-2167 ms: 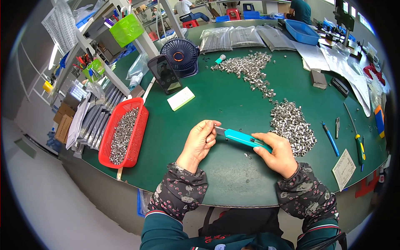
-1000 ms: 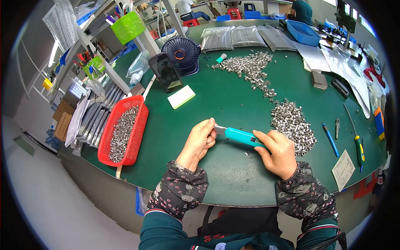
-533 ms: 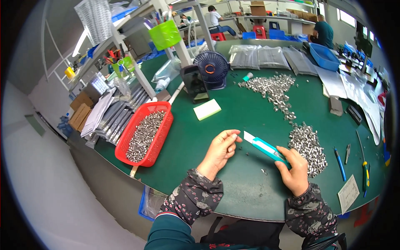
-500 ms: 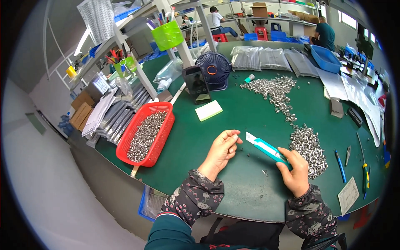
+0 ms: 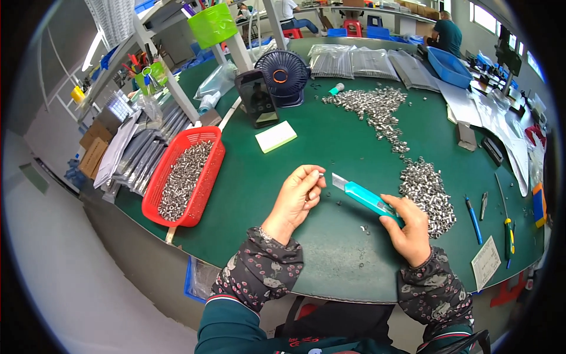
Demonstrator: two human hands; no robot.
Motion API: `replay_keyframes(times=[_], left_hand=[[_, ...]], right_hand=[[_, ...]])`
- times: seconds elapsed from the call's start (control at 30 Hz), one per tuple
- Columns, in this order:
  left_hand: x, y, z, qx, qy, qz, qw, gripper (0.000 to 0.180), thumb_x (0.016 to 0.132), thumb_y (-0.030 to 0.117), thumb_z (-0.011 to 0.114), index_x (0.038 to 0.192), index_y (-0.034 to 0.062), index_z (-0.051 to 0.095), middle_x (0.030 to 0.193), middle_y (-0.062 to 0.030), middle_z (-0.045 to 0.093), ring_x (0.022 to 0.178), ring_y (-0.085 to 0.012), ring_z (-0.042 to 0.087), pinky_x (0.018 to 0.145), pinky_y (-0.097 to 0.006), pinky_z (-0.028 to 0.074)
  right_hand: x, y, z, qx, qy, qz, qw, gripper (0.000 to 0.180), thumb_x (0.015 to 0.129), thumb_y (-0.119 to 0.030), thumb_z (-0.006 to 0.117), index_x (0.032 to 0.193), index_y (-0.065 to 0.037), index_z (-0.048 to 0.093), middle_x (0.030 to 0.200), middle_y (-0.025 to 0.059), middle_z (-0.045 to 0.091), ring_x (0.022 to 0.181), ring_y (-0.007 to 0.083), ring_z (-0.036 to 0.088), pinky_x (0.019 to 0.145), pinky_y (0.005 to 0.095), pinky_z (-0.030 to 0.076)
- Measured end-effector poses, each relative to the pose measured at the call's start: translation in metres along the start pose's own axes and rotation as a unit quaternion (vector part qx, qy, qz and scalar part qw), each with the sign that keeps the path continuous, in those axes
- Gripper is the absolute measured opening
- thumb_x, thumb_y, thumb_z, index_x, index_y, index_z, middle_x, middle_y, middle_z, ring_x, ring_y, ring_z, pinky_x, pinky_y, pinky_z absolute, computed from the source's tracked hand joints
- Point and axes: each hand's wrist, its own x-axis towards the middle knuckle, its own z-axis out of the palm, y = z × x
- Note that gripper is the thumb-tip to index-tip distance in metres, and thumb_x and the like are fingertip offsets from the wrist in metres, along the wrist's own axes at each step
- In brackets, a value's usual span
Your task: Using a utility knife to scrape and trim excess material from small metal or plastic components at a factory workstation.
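My right hand (image 5: 408, 229) is wrapped round a teal utility knife (image 5: 367, 198), its blade out and pointing left and away toward my other hand. With thumb and index finger pressed together, my left hand (image 5: 299, 193) pinches a small metal sleeve (image 5: 321, 174), only partly visible at the fingertips. A short gap lies between that sleeve and the blade. Just beyond my right hand is a heap of small metal sleeves (image 5: 425, 192), and a looser spread of sleeves (image 5: 377, 109) trails off behind it. Small dark scraps (image 5: 364, 230) dot the green table near my hands.
A red basket (image 5: 209, 192) full of sleeves stands at the left. Behind are a phone (image 5: 257, 99), a fan (image 5: 283, 76) and a notepad (image 5: 276, 137). To the right lie a blue pen (image 5: 473, 219), a screwdriver (image 5: 508, 233) and a paper slip (image 5: 486, 263). Two people sit far back.
The whole view has shifted, so the table's things appear further left and slightly higher. Both hands keep nearly the same poses, the knife still in my right.
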Motion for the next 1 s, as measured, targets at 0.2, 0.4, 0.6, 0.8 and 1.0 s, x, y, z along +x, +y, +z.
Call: replay_keyframes(times=[0.2, 0.4, 0.6, 0.8, 1.0], left_hand=[[-0.0025, -0.0011, 0.0024, 0.002, -0.021, -0.013, 1.000, 0.013, 0.086, 0.010, 0.045, 0.094, 0.0025, 0.052, 0.075, -0.0035, 0.049, 0.048, -0.0030, 0.035, 0.035, -0.013, 0.024], [-0.0035, -0.0020, 0.0069, 0.020, -0.025, -0.029, 0.999, 0.013, 0.086, 0.009, 0.045, 0.095, 0.0031, 0.051, 0.071, -0.0018, 0.047, 0.048, -0.0039, 0.033, 0.036, -0.014, 0.024], [-0.0030, -0.0027, 0.0048, 0.053, -0.058, -0.036, 0.996, 0.013, 0.087, 0.011, 0.045, 0.095, 0.0035, 0.051, 0.064, 0.0004, 0.043, 0.047, -0.0036, 0.032, 0.036, -0.015, 0.025], [-0.0029, 0.0001, 0.0078, 0.078, -0.032, -0.020, 0.996, 0.017, 0.087, 0.017, 0.046, 0.088, 0.0012, 0.053, 0.063, 0.0008, 0.043, 0.045, -0.0027, 0.032, 0.035, -0.014, 0.024], [-0.0037, -0.0034, 0.0080, 0.098, -0.009, -0.026, 0.995, 0.018, 0.087, 0.018, 0.047, 0.085, 0.0007, 0.053, 0.061, 0.0013, 0.044, 0.042, -0.0016, 0.032, 0.035, -0.014, 0.022]], right_hand=[[-0.0042, -0.0001, -0.0006, 0.011, -0.005, -0.003, 1.000, 0.029, 0.067, -0.010, 0.063, 0.095, -0.004, 0.057, 0.064, 0.0103, 0.047, 0.055, 0.0256, 0.049, 0.049, 0.0326, 0.038], [-0.0061, 0.0014, -0.0012, 0.008, -0.010, 0.002, 1.000, 0.029, 0.068, -0.011, 0.063, 0.095, -0.004, 0.057, 0.064, 0.0101, 0.048, 0.054, 0.0256, 0.049, 0.048, 0.0332, 0.038], [-0.0055, 0.0037, 0.0007, 0.015, -0.011, 0.008, 1.000, 0.028, 0.069, -0.013, 0.061, 0.096, -0.005, 0.057, 0.065, 0.0103, 0.049, 0.056, 0.0267, 0.050, 0.050, 0.0332, 0.040], [-0.0058, 0.0029, -0.0017, 0.030, -0.051, 0.030, 0.998, 0.028, 0.070, -0.015, 0.061, 0.097, -0.006, 0.057, 0.066, 0.0103, 0.050, 0.057, 0.0269, 0.051, 0.052, 0.0334, 0.041], [-0.0048, -0.0005, -0.0041, -0.004, -0.042, 0.005, 0.999, 0.030, 0.068, -0.013, 0.062, 0.097, -0.008, 0.058, 0.065, 0.0088, 0.049, 0.056, 0.0252, 0.050, 0.050, 0.0334, 0.040]])
